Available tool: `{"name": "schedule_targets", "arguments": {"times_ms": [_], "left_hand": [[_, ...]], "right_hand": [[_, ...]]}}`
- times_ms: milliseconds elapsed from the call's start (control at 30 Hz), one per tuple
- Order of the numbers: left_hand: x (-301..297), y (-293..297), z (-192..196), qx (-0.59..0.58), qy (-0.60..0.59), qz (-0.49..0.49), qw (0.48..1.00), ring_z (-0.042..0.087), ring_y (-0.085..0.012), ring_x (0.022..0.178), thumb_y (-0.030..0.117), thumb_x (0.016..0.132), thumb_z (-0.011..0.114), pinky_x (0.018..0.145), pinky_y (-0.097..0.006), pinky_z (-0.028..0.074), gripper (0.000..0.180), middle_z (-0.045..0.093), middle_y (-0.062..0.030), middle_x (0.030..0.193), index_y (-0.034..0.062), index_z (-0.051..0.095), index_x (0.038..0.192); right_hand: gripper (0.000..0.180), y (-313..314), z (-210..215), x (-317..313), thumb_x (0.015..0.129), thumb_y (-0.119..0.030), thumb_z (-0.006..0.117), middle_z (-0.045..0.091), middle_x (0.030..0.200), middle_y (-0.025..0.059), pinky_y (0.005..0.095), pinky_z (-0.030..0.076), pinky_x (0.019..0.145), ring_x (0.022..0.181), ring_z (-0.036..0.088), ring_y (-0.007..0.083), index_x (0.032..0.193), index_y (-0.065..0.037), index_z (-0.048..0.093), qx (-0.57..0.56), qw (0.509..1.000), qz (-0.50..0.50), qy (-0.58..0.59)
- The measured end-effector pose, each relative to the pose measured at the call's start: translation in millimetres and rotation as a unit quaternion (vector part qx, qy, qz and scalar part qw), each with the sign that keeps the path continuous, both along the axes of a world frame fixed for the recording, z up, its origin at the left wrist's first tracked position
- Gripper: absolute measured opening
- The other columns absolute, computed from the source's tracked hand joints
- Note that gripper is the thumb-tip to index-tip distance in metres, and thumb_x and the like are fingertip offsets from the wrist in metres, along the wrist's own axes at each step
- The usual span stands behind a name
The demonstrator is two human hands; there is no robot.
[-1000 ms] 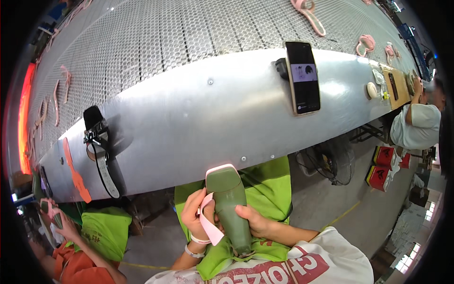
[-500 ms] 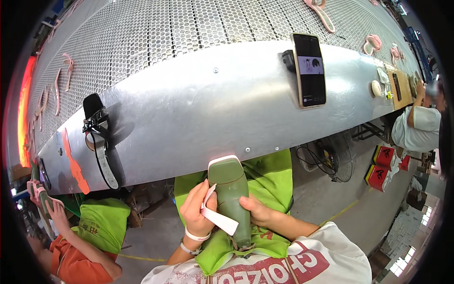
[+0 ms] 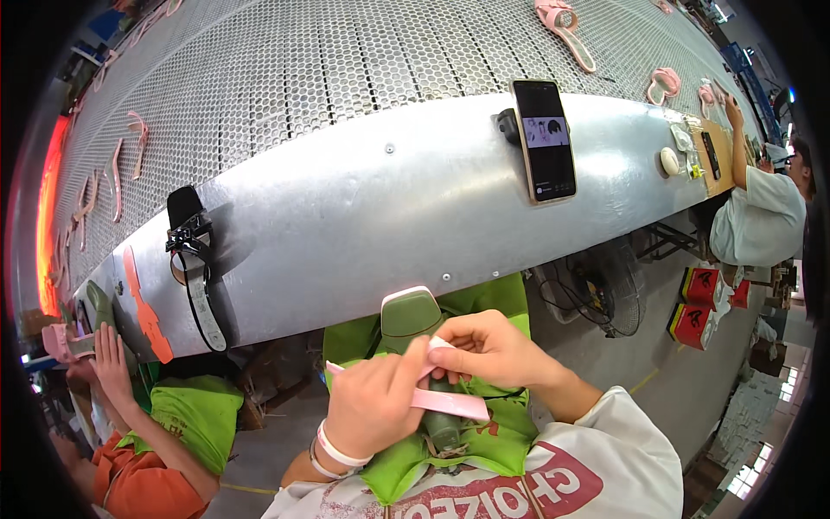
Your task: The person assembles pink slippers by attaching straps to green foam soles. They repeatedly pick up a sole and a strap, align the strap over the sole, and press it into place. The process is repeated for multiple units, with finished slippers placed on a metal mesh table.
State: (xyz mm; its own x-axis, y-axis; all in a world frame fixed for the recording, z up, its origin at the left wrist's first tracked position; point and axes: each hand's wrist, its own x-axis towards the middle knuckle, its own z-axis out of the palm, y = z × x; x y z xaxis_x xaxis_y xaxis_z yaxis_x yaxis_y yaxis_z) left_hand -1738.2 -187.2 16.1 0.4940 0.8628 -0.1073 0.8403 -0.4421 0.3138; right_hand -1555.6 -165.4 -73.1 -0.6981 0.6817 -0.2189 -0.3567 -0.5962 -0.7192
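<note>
A green shoe last [image 3: 405, 317] with a pale pink edge at its top end rests upright against my lime-green apron. Its middle is hidden behind my hands. My left hand [image 3: 373, 400] is closed around a pink strip [image 3: 458, 405], whose broad free end sticks out to the right below the fingers. In front of the last, my right hand [image 3: 497, 350] pinches a small white piece at the strip's upper part. Whether that white piece is a backing or the strip's own end, I cannot tell.
Ahead lies a metal ledge [image 3: 346, 233] beside a perforated conveyor [image 3: 285, 78] carrying pink sandals. On the ledge are a phone [image 3: 546, 143], a black-strapped sandal [image 3: 192, 246] and an orange template [image 3: 145, 303]. Co-workers sit at left and right; a fan [image 3: 609, 290] stands below.
My right hand has left the side of the last and come up to the strip. My left hand has turned over it, and the strip's pink side now shows.
</note>
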Motion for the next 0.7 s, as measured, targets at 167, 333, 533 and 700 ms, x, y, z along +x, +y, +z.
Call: {"name": "schedule_targets", "arguments": {"times_ms": [167,333,533,700], "left_hand": [[-33.4,7.1,30.6,-0.064,-0.008,-0.044,0.997,0.059,-0.0249,0.057,0.013,0.067,0.077,0.055,-0.034,0.046,0.052,0.061,-0.007,0.072,0.0039,0.06,0.116],[-78.2,3.5,13.1,-0.119,-0.135,0.105,0.978,0.056,-0.0234,0.052,0.014,0.074,0.077,0.048,-0.03,0.041,0.02,0.059,-0.0078,0.063,0.0016,0.069,0.087],[-97.5,-32.8,9.3,-0.167,-0.273,0.286,0.903,0.056,-0.0093,0.052,0.008,0.083,0.07,0.048,-0.023,0.041,0.013,0.063,-0.0072,0.061,-0.005,0.068,0.084],[-100.9,-31.1,-30.3,-0.106,-0.331,0.375,0.859,0.053,-0.0079,0.052,0.012,0.092,0.062,0.047,-0.02,0.04,0.022,0.063,-0.0066,0.067,-0.0097,0.065,0.086]], "right_hand": [[0.018,-4.1,6.4,-7.0,0.093,-0.013,0.058,0.064,0.08,0.0078,0.028,0.048,0.068,0.072,0.058,0.012,0.094,0.005,0.059,0.182,0.972,-0.091,-0.115],[0.015,-7.2,-11.6,-10.0,0.094,-0.012,0.058,0.063,0.083,0.0061,0.0264,0.047,0.066,0.073,0.057,0.0097,0.096,0.003,0.058,0.141,0.975,-0.136,-0.102],[0.013,-32.2,7.8,-50.5,0.093,-0.012,0.06,0.061,0.082,0.0015,0.0213,0.045,0.057,0.067,0.058,0.0058,0.093,0.001,0.061,0.016,0.983,-0.176,-0.053],[0.015,-26.3,-25.0,-71.9,0.093,-0.011,0.06,0.062,0.084,0.0037,0.0222,0.046,0.054,0.062,0.057,0.0069,0.096,0.003,0.067,0.006,0.971,-0.215,-0.1]]}}
